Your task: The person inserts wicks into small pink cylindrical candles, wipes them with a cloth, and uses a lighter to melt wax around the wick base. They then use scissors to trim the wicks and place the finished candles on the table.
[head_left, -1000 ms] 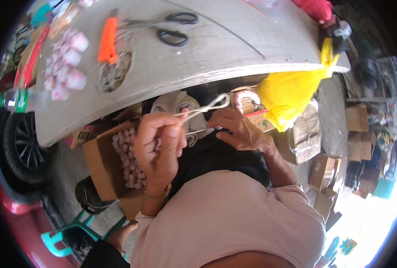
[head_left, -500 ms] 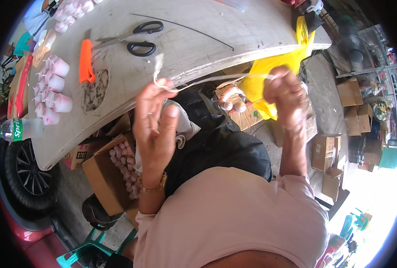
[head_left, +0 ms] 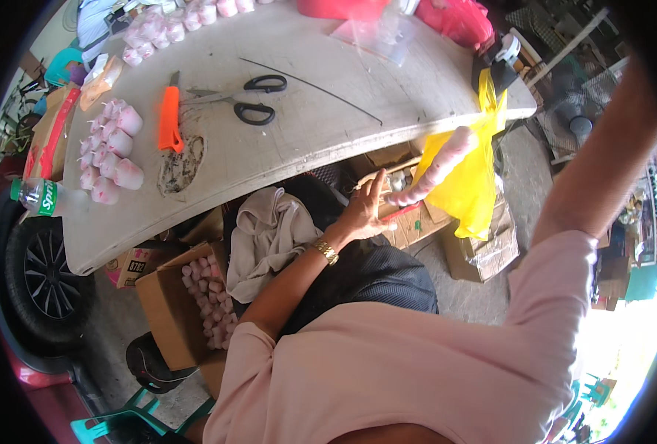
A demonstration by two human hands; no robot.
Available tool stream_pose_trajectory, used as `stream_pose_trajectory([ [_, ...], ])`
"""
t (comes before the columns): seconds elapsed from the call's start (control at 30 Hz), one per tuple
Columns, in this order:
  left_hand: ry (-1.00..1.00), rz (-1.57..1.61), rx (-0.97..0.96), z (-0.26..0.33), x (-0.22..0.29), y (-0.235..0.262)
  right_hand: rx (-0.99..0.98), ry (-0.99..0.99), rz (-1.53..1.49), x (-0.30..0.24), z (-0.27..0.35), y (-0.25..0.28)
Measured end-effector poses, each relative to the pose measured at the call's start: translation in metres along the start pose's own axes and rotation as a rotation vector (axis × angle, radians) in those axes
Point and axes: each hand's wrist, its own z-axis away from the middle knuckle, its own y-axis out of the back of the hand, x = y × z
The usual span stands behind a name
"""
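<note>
My left hand (head_left: 365,212) reaches over the gap in front of the table with its fingers spread, holding nothing that I can see. Just beyond its fingertips is a curved row of pinkish-white pieces (head_left: 436,172), packed end to end. It slants up to the right across a yellow plastic bag (head_left: 470,194). Whether a fingertip touches its lower end, I cannot tell. My right forearm stretches up to the right rim, where the hand is out of sight. A gold-coloured watch or bracelet (head_left: 325,251) circles my left wrist.
On the white table (head_left: 306,140) lie scissors (head_left: 254,100), an orange-handled cutter (head_left: 170,122), a thin dark rod (head_left: 321,92) and clusters of pinkish-white cups (head_left: 110,159). A plastic bottle (head_left: 40,196) lies at the left edge. Below stands a cardboard box (head_left: 169,311) of similar pieces.
My right hand has swung up and right, out of the picture. My left hand has moved right and down, away from the white string. The pinkish-white row now shows stretched upward.
</note>
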Motion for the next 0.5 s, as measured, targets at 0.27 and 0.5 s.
stream_pose_trajectory([
  [0.27, -0.2, 0.633, 0.201, -0.02, 0.04, -0.007, -0.295, -0.115, 0.12, 0.031, 0.027, -0.029],
  [0.5, 0.1, 0.753, 0.221, 0.009, 0.125, 0.1, -0.473, -0.174, 0.067, 0.054, 0.053, -0.085],
])
